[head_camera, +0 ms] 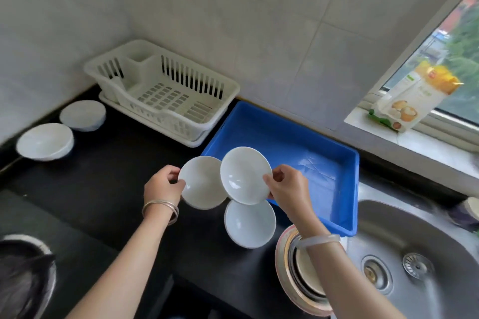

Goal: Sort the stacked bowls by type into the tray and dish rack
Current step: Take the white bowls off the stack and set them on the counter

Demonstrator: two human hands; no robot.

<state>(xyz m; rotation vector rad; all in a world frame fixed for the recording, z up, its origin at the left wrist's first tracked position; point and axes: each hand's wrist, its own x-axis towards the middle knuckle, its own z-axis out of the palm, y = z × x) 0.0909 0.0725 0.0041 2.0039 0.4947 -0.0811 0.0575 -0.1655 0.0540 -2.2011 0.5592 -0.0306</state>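
One stack of rimmed dishes [290, 280] is seen nearest, at the edge of the black tabletop [103, 176] just beside the steel sink [420, 241], and it is partly hidden by the right forearm. A dark pot [26, 272] is cut off by the lower left corner. Just beyond the stack, a lone small bowl [250, 225], white and mouth up, is set on the tabletop.

Above it, two more white bowls are held up side by side. The left bowl [203, 184] is pinched at its rim by the thumb and curled fingers of the left hand [162, 185]. The right bowl [245, 175] is pinched at its rim in the same way by the right hand [287, 186]. The right bowl overlaps the left bowl's edge in view; whether they touch cannot be told. The right bowl is held over the near left corner of the blue tray [324, 160].

Farther back, the white dish rack [160, 90] is placed against the tiled wall, just left of the tray. Two larger white bowls [45, 141] [83, 114] are set well apart from the hands, at the far left of the tabletop. A printed packet [407, 96] is propped on the window sill.
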